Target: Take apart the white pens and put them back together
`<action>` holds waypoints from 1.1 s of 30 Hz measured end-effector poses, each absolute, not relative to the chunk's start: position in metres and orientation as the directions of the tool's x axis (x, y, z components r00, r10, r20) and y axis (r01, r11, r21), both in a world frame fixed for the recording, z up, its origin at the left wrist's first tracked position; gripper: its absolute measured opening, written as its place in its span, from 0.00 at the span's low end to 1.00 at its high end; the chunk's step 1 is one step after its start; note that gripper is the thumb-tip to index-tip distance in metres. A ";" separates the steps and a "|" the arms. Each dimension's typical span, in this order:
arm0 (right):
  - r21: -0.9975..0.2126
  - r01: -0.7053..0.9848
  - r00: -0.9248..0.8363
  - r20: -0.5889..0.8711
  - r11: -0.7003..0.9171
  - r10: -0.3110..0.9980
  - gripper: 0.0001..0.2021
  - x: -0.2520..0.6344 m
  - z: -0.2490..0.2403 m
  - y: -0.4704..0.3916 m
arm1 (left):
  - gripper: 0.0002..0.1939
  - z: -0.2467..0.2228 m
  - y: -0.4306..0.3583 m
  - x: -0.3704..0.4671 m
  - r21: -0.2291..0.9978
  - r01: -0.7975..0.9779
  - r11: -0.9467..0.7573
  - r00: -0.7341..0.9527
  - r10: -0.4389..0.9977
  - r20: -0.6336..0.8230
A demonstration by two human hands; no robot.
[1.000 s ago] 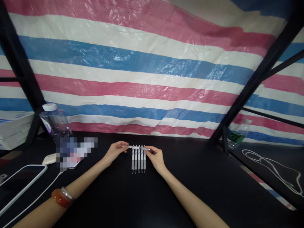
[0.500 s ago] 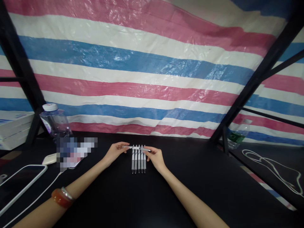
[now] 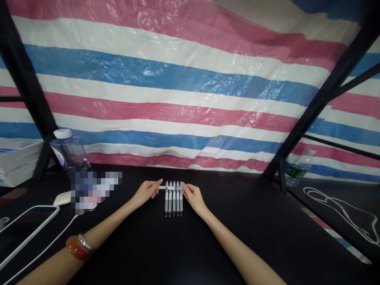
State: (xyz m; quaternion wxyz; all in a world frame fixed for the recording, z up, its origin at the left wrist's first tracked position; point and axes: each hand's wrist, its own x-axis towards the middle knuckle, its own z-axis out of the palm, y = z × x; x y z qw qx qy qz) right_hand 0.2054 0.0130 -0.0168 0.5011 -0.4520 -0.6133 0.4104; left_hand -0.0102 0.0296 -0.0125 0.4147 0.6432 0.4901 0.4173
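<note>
Several white-and-grey pens [image 3: 173,202] lie side by side in a row on the black table, their tips toward me. Across their upper part a further white-and-grey pen [image 3: 171,188] is held level, running left to right. My left hand [image 3: 147,190] pinches its left end between thumb and fingers. The right end is in the closed fingers of my right hand [image 3: 192,194], which partly hide it. Whether this pen touches the row beneath it I cannot tell.
On the left are a clear bottle [image 3: 70,154], a phone [image 3: 28,229], a white cable [image 3: 49,246], an earbud case [image 3: 62,198] and white boxes [image 3: 19,162]. To the right, beyond a black frame post, stand a green-labelled bottle [image 3: 299,168] and a coiled cable [image 3: 338,208]. Striped sheeting [image 3: 166,118] hangs behind.
The crosswise pen has come slightly nearer to me over the row. Both hands have shifted their finger grip on its ends. The row of pens has stayed put.
</note>
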 end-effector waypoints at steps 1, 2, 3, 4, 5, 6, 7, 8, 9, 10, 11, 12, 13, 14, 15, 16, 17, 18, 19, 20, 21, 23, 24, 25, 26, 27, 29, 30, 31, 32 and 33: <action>-0.952 0.158 -0.081 0.252 0.262 0.964 0.23 0.206 -0.018 0.014 | 0.27 -0.012 0.028 -0.010 0.933 0.318 -0.170 0.177 0.977 0.118; -0.947 0.173 -0.075 0.261 0.270 0.962 0.24 0.206 -0.018 0.014 | 0.29 -0.010 0.027 -0.010 0.921 0.352 -0.167 0.183 0.977 0.108; -0.942 0.187 -0.071 0.269 0.278 0.961 0.25 0.207 -0.019 0.015 | 0.30 -0.009 0.026 -0.010 0.908 0.385 -0.166 0.189 0.977 0.099; -0.938 0.198 -0.066 0.275 0.283 0.959 0.25 0.207 -0.020 0.015 | 0.31 -0.009 0.025 -0.009 0.895 0.414 -0.166 0.194 0.977 0.092; -0.936 0.204 -0.061 0.278 0.285 0.958 0.25 0.207 -0.020 0.015 | 0.32 -0.008 0.025 -0.009 0.883 0.438 -0.166 0.197 0.977 0.086; -0.936 0.208 -0.059 0.277 0.284 0.959 0.26 0.207 -0.021 0.016 | 0.32 -0.008 0.024 -0.009 0.875 0.456 -0.166 0.196 0.977 0.083; -0.937 0.208 -0.057 0.274 0.280 0.960 0.26 0.208 -0.021 0.016 | 0.33 -0.008 0.025 -0.009 0.869 0.467 -0.165 0.191 0.978 0.083; -0.939 0.208 -0.057 0.269 0.275 0.961 0.26 0.208 -0.022 0.015 | 0.33 -0.009 0.025 -0.009 0.866 0.473 -0.161 0.183 0.980 0.082; -0.941 0.204 -0.057 0.264 0.270 0.963 0.26 0.207 -0.022 0.015 | 0.33 -0.009 0.025 -0.008 0.867 0.475 -0.154 0.174 0.982 0.079; -0.944 0.198 -0.058 0.259 0.265 0.964 0.25 0.207 -0.022 0.015 | 0.32 -0.010 0.026 -0.008 0.869 0.474 -0.146 0.165 0.983 0.075; -0.947 0.186 -0.058 0.257 0.263 0.965 0.24 0.207 -0.023 0.015 | 0.32 -0.010 0.026 -0.007 0.871 0.472 -0.137 0.158 0.985 0.069; -0.949 0.171 -0.057 0.258 0.264 0.965 0.23 0.206 -0.023 0.015 | 0.32 -0.011 0.027 -0.007 0.873 0.471 -0.128 0.152 0.986 0.063; -0.952 0.153 -0.058 0.260 0.266 0.964 0.22 0.206 -0.023 0.015 | 0.32 -0.011 0.027 -0.007 0.873 0.472 -0.120 0.145 0.988 0.057; -0.953 0.136 -0.060 0.264 0.270 0.963 0.21 0.206 -0.023 0.016 | 0.32 -0.011 0.027 -0.006 0.873 0.475 -0.112 0.138 0.989 0.052; -0.954 0.122 -0.061 0.268 0.273 0.962 0.19 0.206 -0.023 0.016 | 0.31 -0.010 0.026 -0.006 0.872 0.477 -0.108 0.132 0.990 0.051; -0.955 0.110 -0.061 0.271 0.277 0.961 0.18 0.206 -0.023 0.017 | 0.31 -0.010 0.026 -0.006 0.872 0.478 -0.109 0.128 0.990 0.053; -0.955 0.101 -0.060 0.273 0.278 0.960 0.17 0.206 -0.023 0.018 | 0.30 -0.010 0.026 -0.006 0.872 0.476 -0.114 0.129 0.990 0.059; -0.956 0.094 -0.059 0.272 0.277 0.960 0.16 0.206 -0.023 0.019 | 0.30 -0.010 0.026 -0.006 0.873 0.472 -0.124 0.133 0.989 0.068; -0.957 0.087 -0.055 0.272 0.276 0.961 0.16 0.207 -0.023 0.019 | 0.29 -0.010 0.026 -0.006 0.874 0.466 -0.137 0.139 0.987 0.080; -0.959 0.082 -0.053 0.269 0.273 0.962 0.16 0.207 -0.023 0.020 | 0.29 -0.010 0.025 -0.006 0.875 0.460 -0.151 0.147 0.985 0.093; -0.960 0.079 -0.052 0.266 0.269 0.963 0.16 0.207 -0.023 0.021 | 0.28 -0.010 0.025 -0.007 0.875 0.455 -0.167 0.156 0.982 0.106; -0.961 0.083 -0.048 0.259 0.262 0.965 0.16 0.208 -0.023 0.022 | 0.28 -0.011 0.025 -0.007 0.872 0.450 -0.194 0.175 0.976 0.127; -0.961 0.090 -0.045 0.258 0.262 0.965 0.16 0.208 -0.024 0.022 | 0.28 -0.011 0.025 -0.007 0.870 0.450 -0.203 0.183 0.974 0.133; -0.960 0.100 -0.041 0.258 0.261 0.965 0.16 0.208 -0.024 0.021 | 0.28 -0.011 0.025 -0.007 0.867 0.451 -0.210 0.189 0.972 0.136; -0.959 0.115 -0.038 0.257 0.260 0.966 0.17 0.208 -0.024 0.021 | 0.28 -0.011 0.025 -0.007 0.865 0.453 -0.214 0.196 0.971 0.138; -0.957 0.135 -0.036 0.256 0.258 0.966 0.18 0.208 -0.024 0.021 | 0.28 -0.010 0.024 -0.007 0.864 0.454 -0.217 0.202 0.970 0.137; -0.948 0.185 -0.037 0.256 0.258 0.966 0.21 0.208 -0.024 0.020 | 0.28 -0.010 0.024 -0.006 0.863 0.455 -0.220 0.211 0.968 0.136; -0.942 0.209 -0.039 0.260 0.262 0.965 0.22 0.208 -0.024 0.019 | 0.28 -0.010 0.024 -0.006 0.862 0.456 -0.222 0.215 0.967 0.135; -0.936 0.229 -0.041 0.266 0.268 0.963 0.24 0.208 -0.024 0.019 | 0.28 -0.010 0.024 -0.006 0.861 0.457 -0.223 0.218 0.967 0.134; -0.930 0.244 -0.041 0.274 0.275 0.961 0.25 0.208 -0.023 0.018 | 0.28 -0.010 0.024 -0.006 0.862 0.457 -0.220 0.216 0.967 0.132; -0.927 0.249 -0.040 0.278 0.279 0.960 0.26 0.208 -0.023 0.018 | 0.28 -0.010 0.024 -0.006 0.865 0.455 -0.213 0.211 0.969 0.128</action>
